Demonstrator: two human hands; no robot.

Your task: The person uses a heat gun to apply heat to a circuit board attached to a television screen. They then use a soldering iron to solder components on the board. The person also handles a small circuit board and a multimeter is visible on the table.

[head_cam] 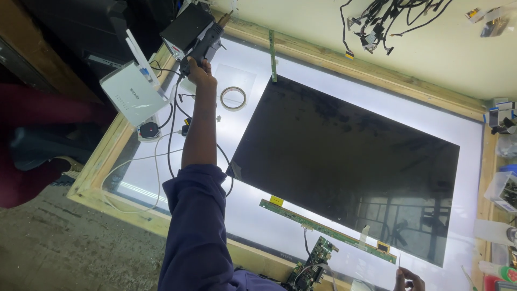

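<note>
My left hand (198, 69) reaches far out to the back left corner of a lit white table and is shut on the black handle of a corded tool (207, 40). That tool lies against a black box (186, 24). A big dark display panel (344, 156) lies flat on the lit surface (253, 215). Along its near edge runs a long green strip board (323, 229), with a green circuit board (315, 264) just below it. My right hand (408, 280) shows only partly at the bottom edge, fingers curled by a thin sliver; whether it grips it is unclear.
A white router with antennas (132, 91) sits on the wooden frame (102, 161) at the left, with cables trailing from it. A roll of tape (233, 98) and a narrow green strip (272, 54) lie near the panel. Loose cables (377, 21) lie at the back; small containers (503, 188) stand at the right.
</note>
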